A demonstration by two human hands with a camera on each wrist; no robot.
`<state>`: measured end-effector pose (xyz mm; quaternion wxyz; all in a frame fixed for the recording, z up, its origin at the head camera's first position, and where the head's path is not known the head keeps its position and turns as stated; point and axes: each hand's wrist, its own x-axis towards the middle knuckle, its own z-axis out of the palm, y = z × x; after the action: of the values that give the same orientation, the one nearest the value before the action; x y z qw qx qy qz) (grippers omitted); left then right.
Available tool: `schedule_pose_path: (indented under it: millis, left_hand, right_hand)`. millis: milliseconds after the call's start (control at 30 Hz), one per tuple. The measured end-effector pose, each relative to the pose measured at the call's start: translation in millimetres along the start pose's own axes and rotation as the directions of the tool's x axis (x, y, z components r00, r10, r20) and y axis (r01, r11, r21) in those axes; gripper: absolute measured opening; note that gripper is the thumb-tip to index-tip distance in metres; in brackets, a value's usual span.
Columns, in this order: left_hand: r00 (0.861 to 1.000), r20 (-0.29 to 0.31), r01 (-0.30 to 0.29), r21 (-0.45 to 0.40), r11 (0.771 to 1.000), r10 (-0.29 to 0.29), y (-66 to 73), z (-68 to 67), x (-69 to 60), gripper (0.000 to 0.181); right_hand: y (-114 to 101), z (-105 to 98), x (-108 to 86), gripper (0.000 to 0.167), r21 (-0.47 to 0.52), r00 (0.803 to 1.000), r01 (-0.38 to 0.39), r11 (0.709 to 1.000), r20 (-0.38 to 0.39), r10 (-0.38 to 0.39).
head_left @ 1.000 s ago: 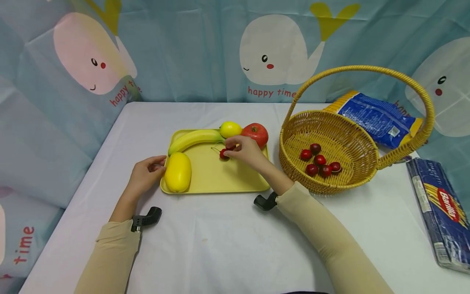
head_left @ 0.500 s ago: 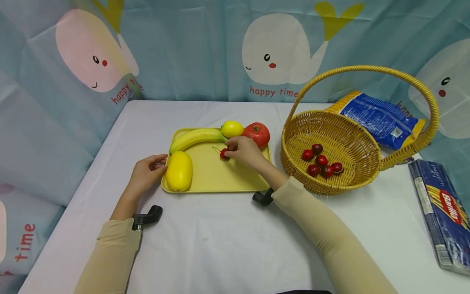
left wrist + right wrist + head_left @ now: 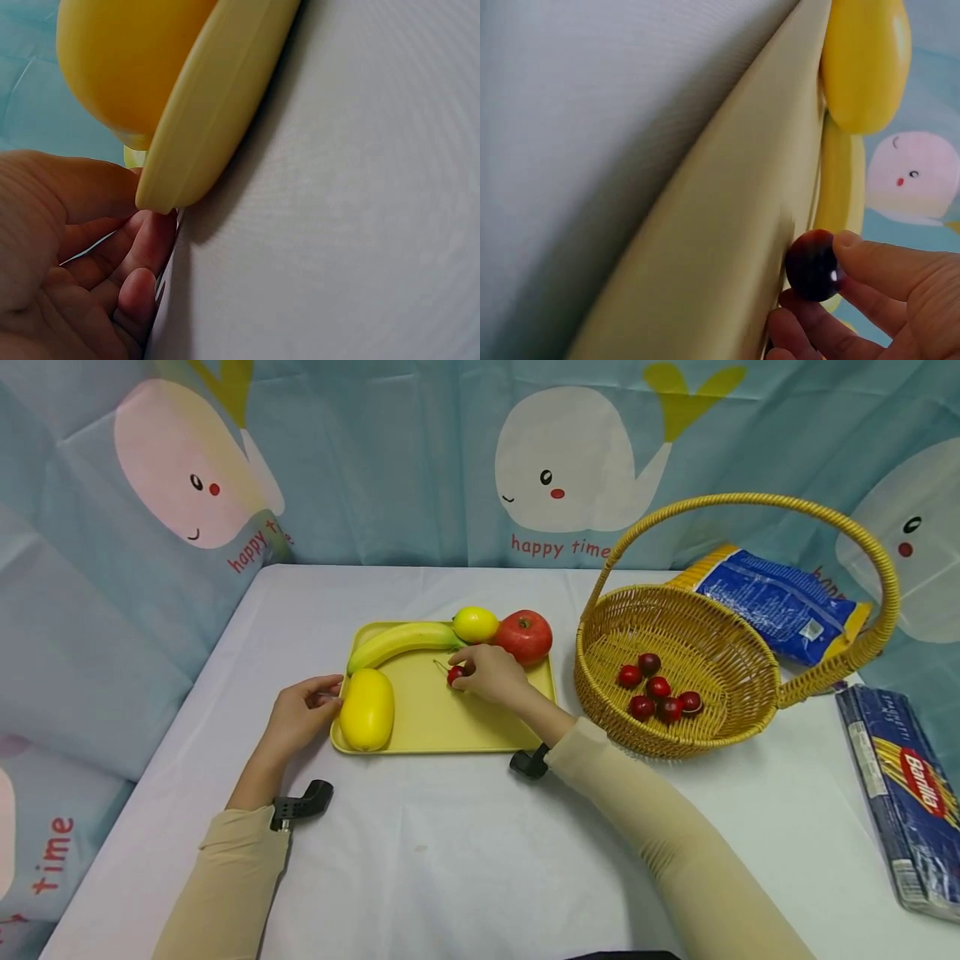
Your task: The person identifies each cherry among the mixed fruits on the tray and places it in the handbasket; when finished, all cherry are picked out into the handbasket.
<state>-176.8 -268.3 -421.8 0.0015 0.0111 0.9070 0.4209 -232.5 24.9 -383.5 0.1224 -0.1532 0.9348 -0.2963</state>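
Observation:
A yellow tray (image 3: 442, 727) lies on the white cloth in the head view. My left hand (image 3: 298, 717) holds the tray's left rim, thumb above and fingers below in the left wrist view. Beside it on the tray rests a yellow, mango-like fruit (image 3: 366, 710). Over the tray's middle, my right hand (image 3: 491, 675) pinches a dark red cherry (image 3: 811, 264) between thumb and fingers. In the head view a red cherry (image 3: 455, 675) with a stem shows at the fingertips. A banana (image 3: 405, 642), a lemon (image 3: 476, 624) and a red apple (image 3: 524, 637) line the tray's far side.
Right of the tray stands a wicker basket (image 3: 720, 652) with a tall handle and several cherries (image 3: 658, 687) inside. A blue and yellow bag (image 3: 772, 597) lies behind it. A blue spaghetti pack (image 3: 900, 793) sits at the far right. A whale-print curtain (image 3: 420, 460) hangs behind.
My right hand has shifted slightly left and nearer over the tray, its fingers closer around the cherry. The left hand stays at the tray's rim.

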Motion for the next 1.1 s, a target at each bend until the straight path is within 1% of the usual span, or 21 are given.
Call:
schedule_pose_path:
  millis: [200, 433, 500, 600, 767, 967, 1100]
  left_hand:
    - [1.0, -0.005, -0.007, 0.006, 1.0, 0.007, 0.0, -0.2, -0.5, 0.04]
    - [1.0, -0.004, 0.0, 0.007, 1.0, 0.0, -0.7, 0.0, -0.9, 0.04]
    - [1.0, -0.004, 0.003, 0.006, 1.0, -0.003, -0.5, 0.2, -0.9, 0.04]
    - [1.0, -0.002, 0.005, 0.008, 1.0, -0.005, -1.1, 0.7, -0.5, 0.04]
    - [1.0, -0.001, 0.009, 0.015, 1.0, -0.009, -0.9, 0.8, -0.1, 0.04]
    - [1.0, 0.002, 0.012, 0.009, 1.0, -0.012, 1.8, 0.1, -0.7, 0.04]
    - [1.0, 0.0, 0.016, 0.011, 1.0, -0.016, 0.9, -0.3, -0.3, 0.04]
  right_hand:
    - [-0.4, 2.6, -0.9, 0.036, -0.008, 1.0, 0.025, 1.0, -0.011, -0.025]
    - [1.8, 5.3, -2.5, 0.036, -0.015, 0.998, 0.052, 0.999, -0.018, -0.052]
    - [2.6, 5.8, -3.3, 0.036, 0.007, 0.999, 0.052, 0.999, -0.015, -0.052]
    - [4.2, 6.1, -4.5, 0.036, 0.068, 0.999, 0.045, 0.997, -0.015, -0.044]
    - [6.2, 2.3, -8.7, 0.036, 0.173, 0.998, 0.055, 0.983, -0.047, -0.047]
    - [6.1, -11.3, -19.9, 0.033, 0.213, 0.992, 0.097, 0.972, -0.095, -0.079]
    - [5.4, -24.0, -29.9, 0.032, 0.243, 0.988, 0.118, 0.963, -0.13, -0.088]
